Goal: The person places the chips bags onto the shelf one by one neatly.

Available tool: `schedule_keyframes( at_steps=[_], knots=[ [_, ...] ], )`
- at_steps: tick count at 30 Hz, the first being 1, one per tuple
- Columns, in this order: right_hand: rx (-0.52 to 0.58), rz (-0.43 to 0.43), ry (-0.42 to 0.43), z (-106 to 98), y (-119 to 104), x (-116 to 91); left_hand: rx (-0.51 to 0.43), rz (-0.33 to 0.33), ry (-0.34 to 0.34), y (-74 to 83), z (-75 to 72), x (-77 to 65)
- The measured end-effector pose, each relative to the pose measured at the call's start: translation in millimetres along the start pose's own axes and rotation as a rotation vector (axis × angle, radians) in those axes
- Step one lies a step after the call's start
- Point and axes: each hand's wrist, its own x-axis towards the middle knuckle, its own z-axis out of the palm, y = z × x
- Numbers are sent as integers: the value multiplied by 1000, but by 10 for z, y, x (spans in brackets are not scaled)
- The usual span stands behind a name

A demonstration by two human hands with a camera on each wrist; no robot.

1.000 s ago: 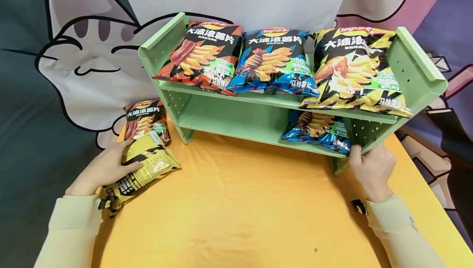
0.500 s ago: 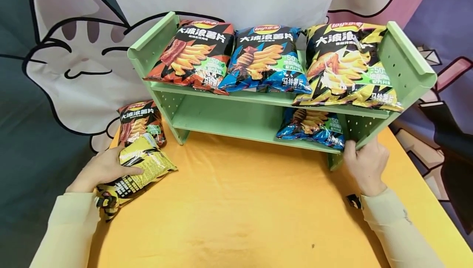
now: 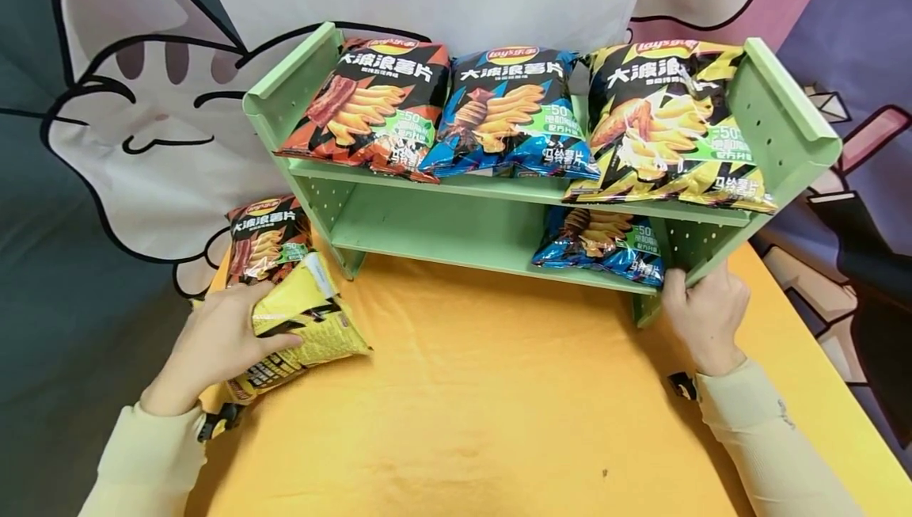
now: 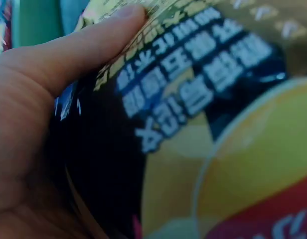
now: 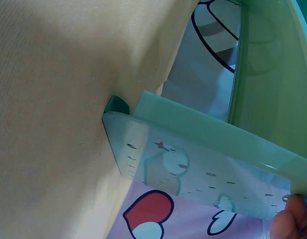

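head view, far left: a backdrop bears a printed cat face [image 3: 160, 129] in thick black outlines. in front of it, the left hand [image 3: 217, 339] reaches from a soft, pale left sleeve [image 3: 146, 458], clamped on a yellow pouch [image 3: 317, 335]. the thumb lies across the pouch's glossy, crinkled back; the other fingers are mostly hidden. the pouch is plump and tilted, over the left end of the smooth, lightly creased orange worktop [image 3: 470, 422]; whether it touches the surface i cannot tell. the left wrist view shows the thumb against shiny black film with pale lettering, near a big rounded yellow patch. just behind the pouch, partly covered by it, sits a small red bag [image 3: 264, 236].

next comes a green rack [image 3: 427, 228], smooth and hard-looking, two-tiered, its side panels dotted with round holes. along the upper tier lie three puffy, glossy bags with crimped ends: a red-and-black bag [image 3: 374, 105], a blue bag [image 3: 509, 113], then a yellow-and-black bag [image 3: 670, 125]. a second blue bag [image 3: 606, 244] rests at the lower tier's right end.

far right, the right hand [image 3: 705, 315] grips the rack's lower right corner, thumb at the shelf edge, with a pale right sleeve [image 3: 769, 430] behind it.
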Motion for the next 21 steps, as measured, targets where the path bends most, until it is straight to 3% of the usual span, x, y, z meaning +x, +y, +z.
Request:
schedule_keyframes(
  at_steps=[2, 5, 8, 12, 17, 21],
  knots=[
    [-1, 0, 2, 3, -1, 1, -14, 91, 78, 186, 18, 26],
    [-2, -1, 2, 3, -4, 3, -85, 193, 131, 461, 98, 67],
    [-3, -3, 1, -2, -5, 5, -200, 307, 168, 730, 249, 131],
    [-6, 0, -3, -8, -2, 11, -291, 517, 252, 1058, 511, 280],
    [-8, 12, -9, -6, -5, 11, -257, 792, 357, 1357, 751, 481],
    [-9, 16, -11, -5, -8, 11, -193, 938, 362, 1493, 859, 591]
  ],
)
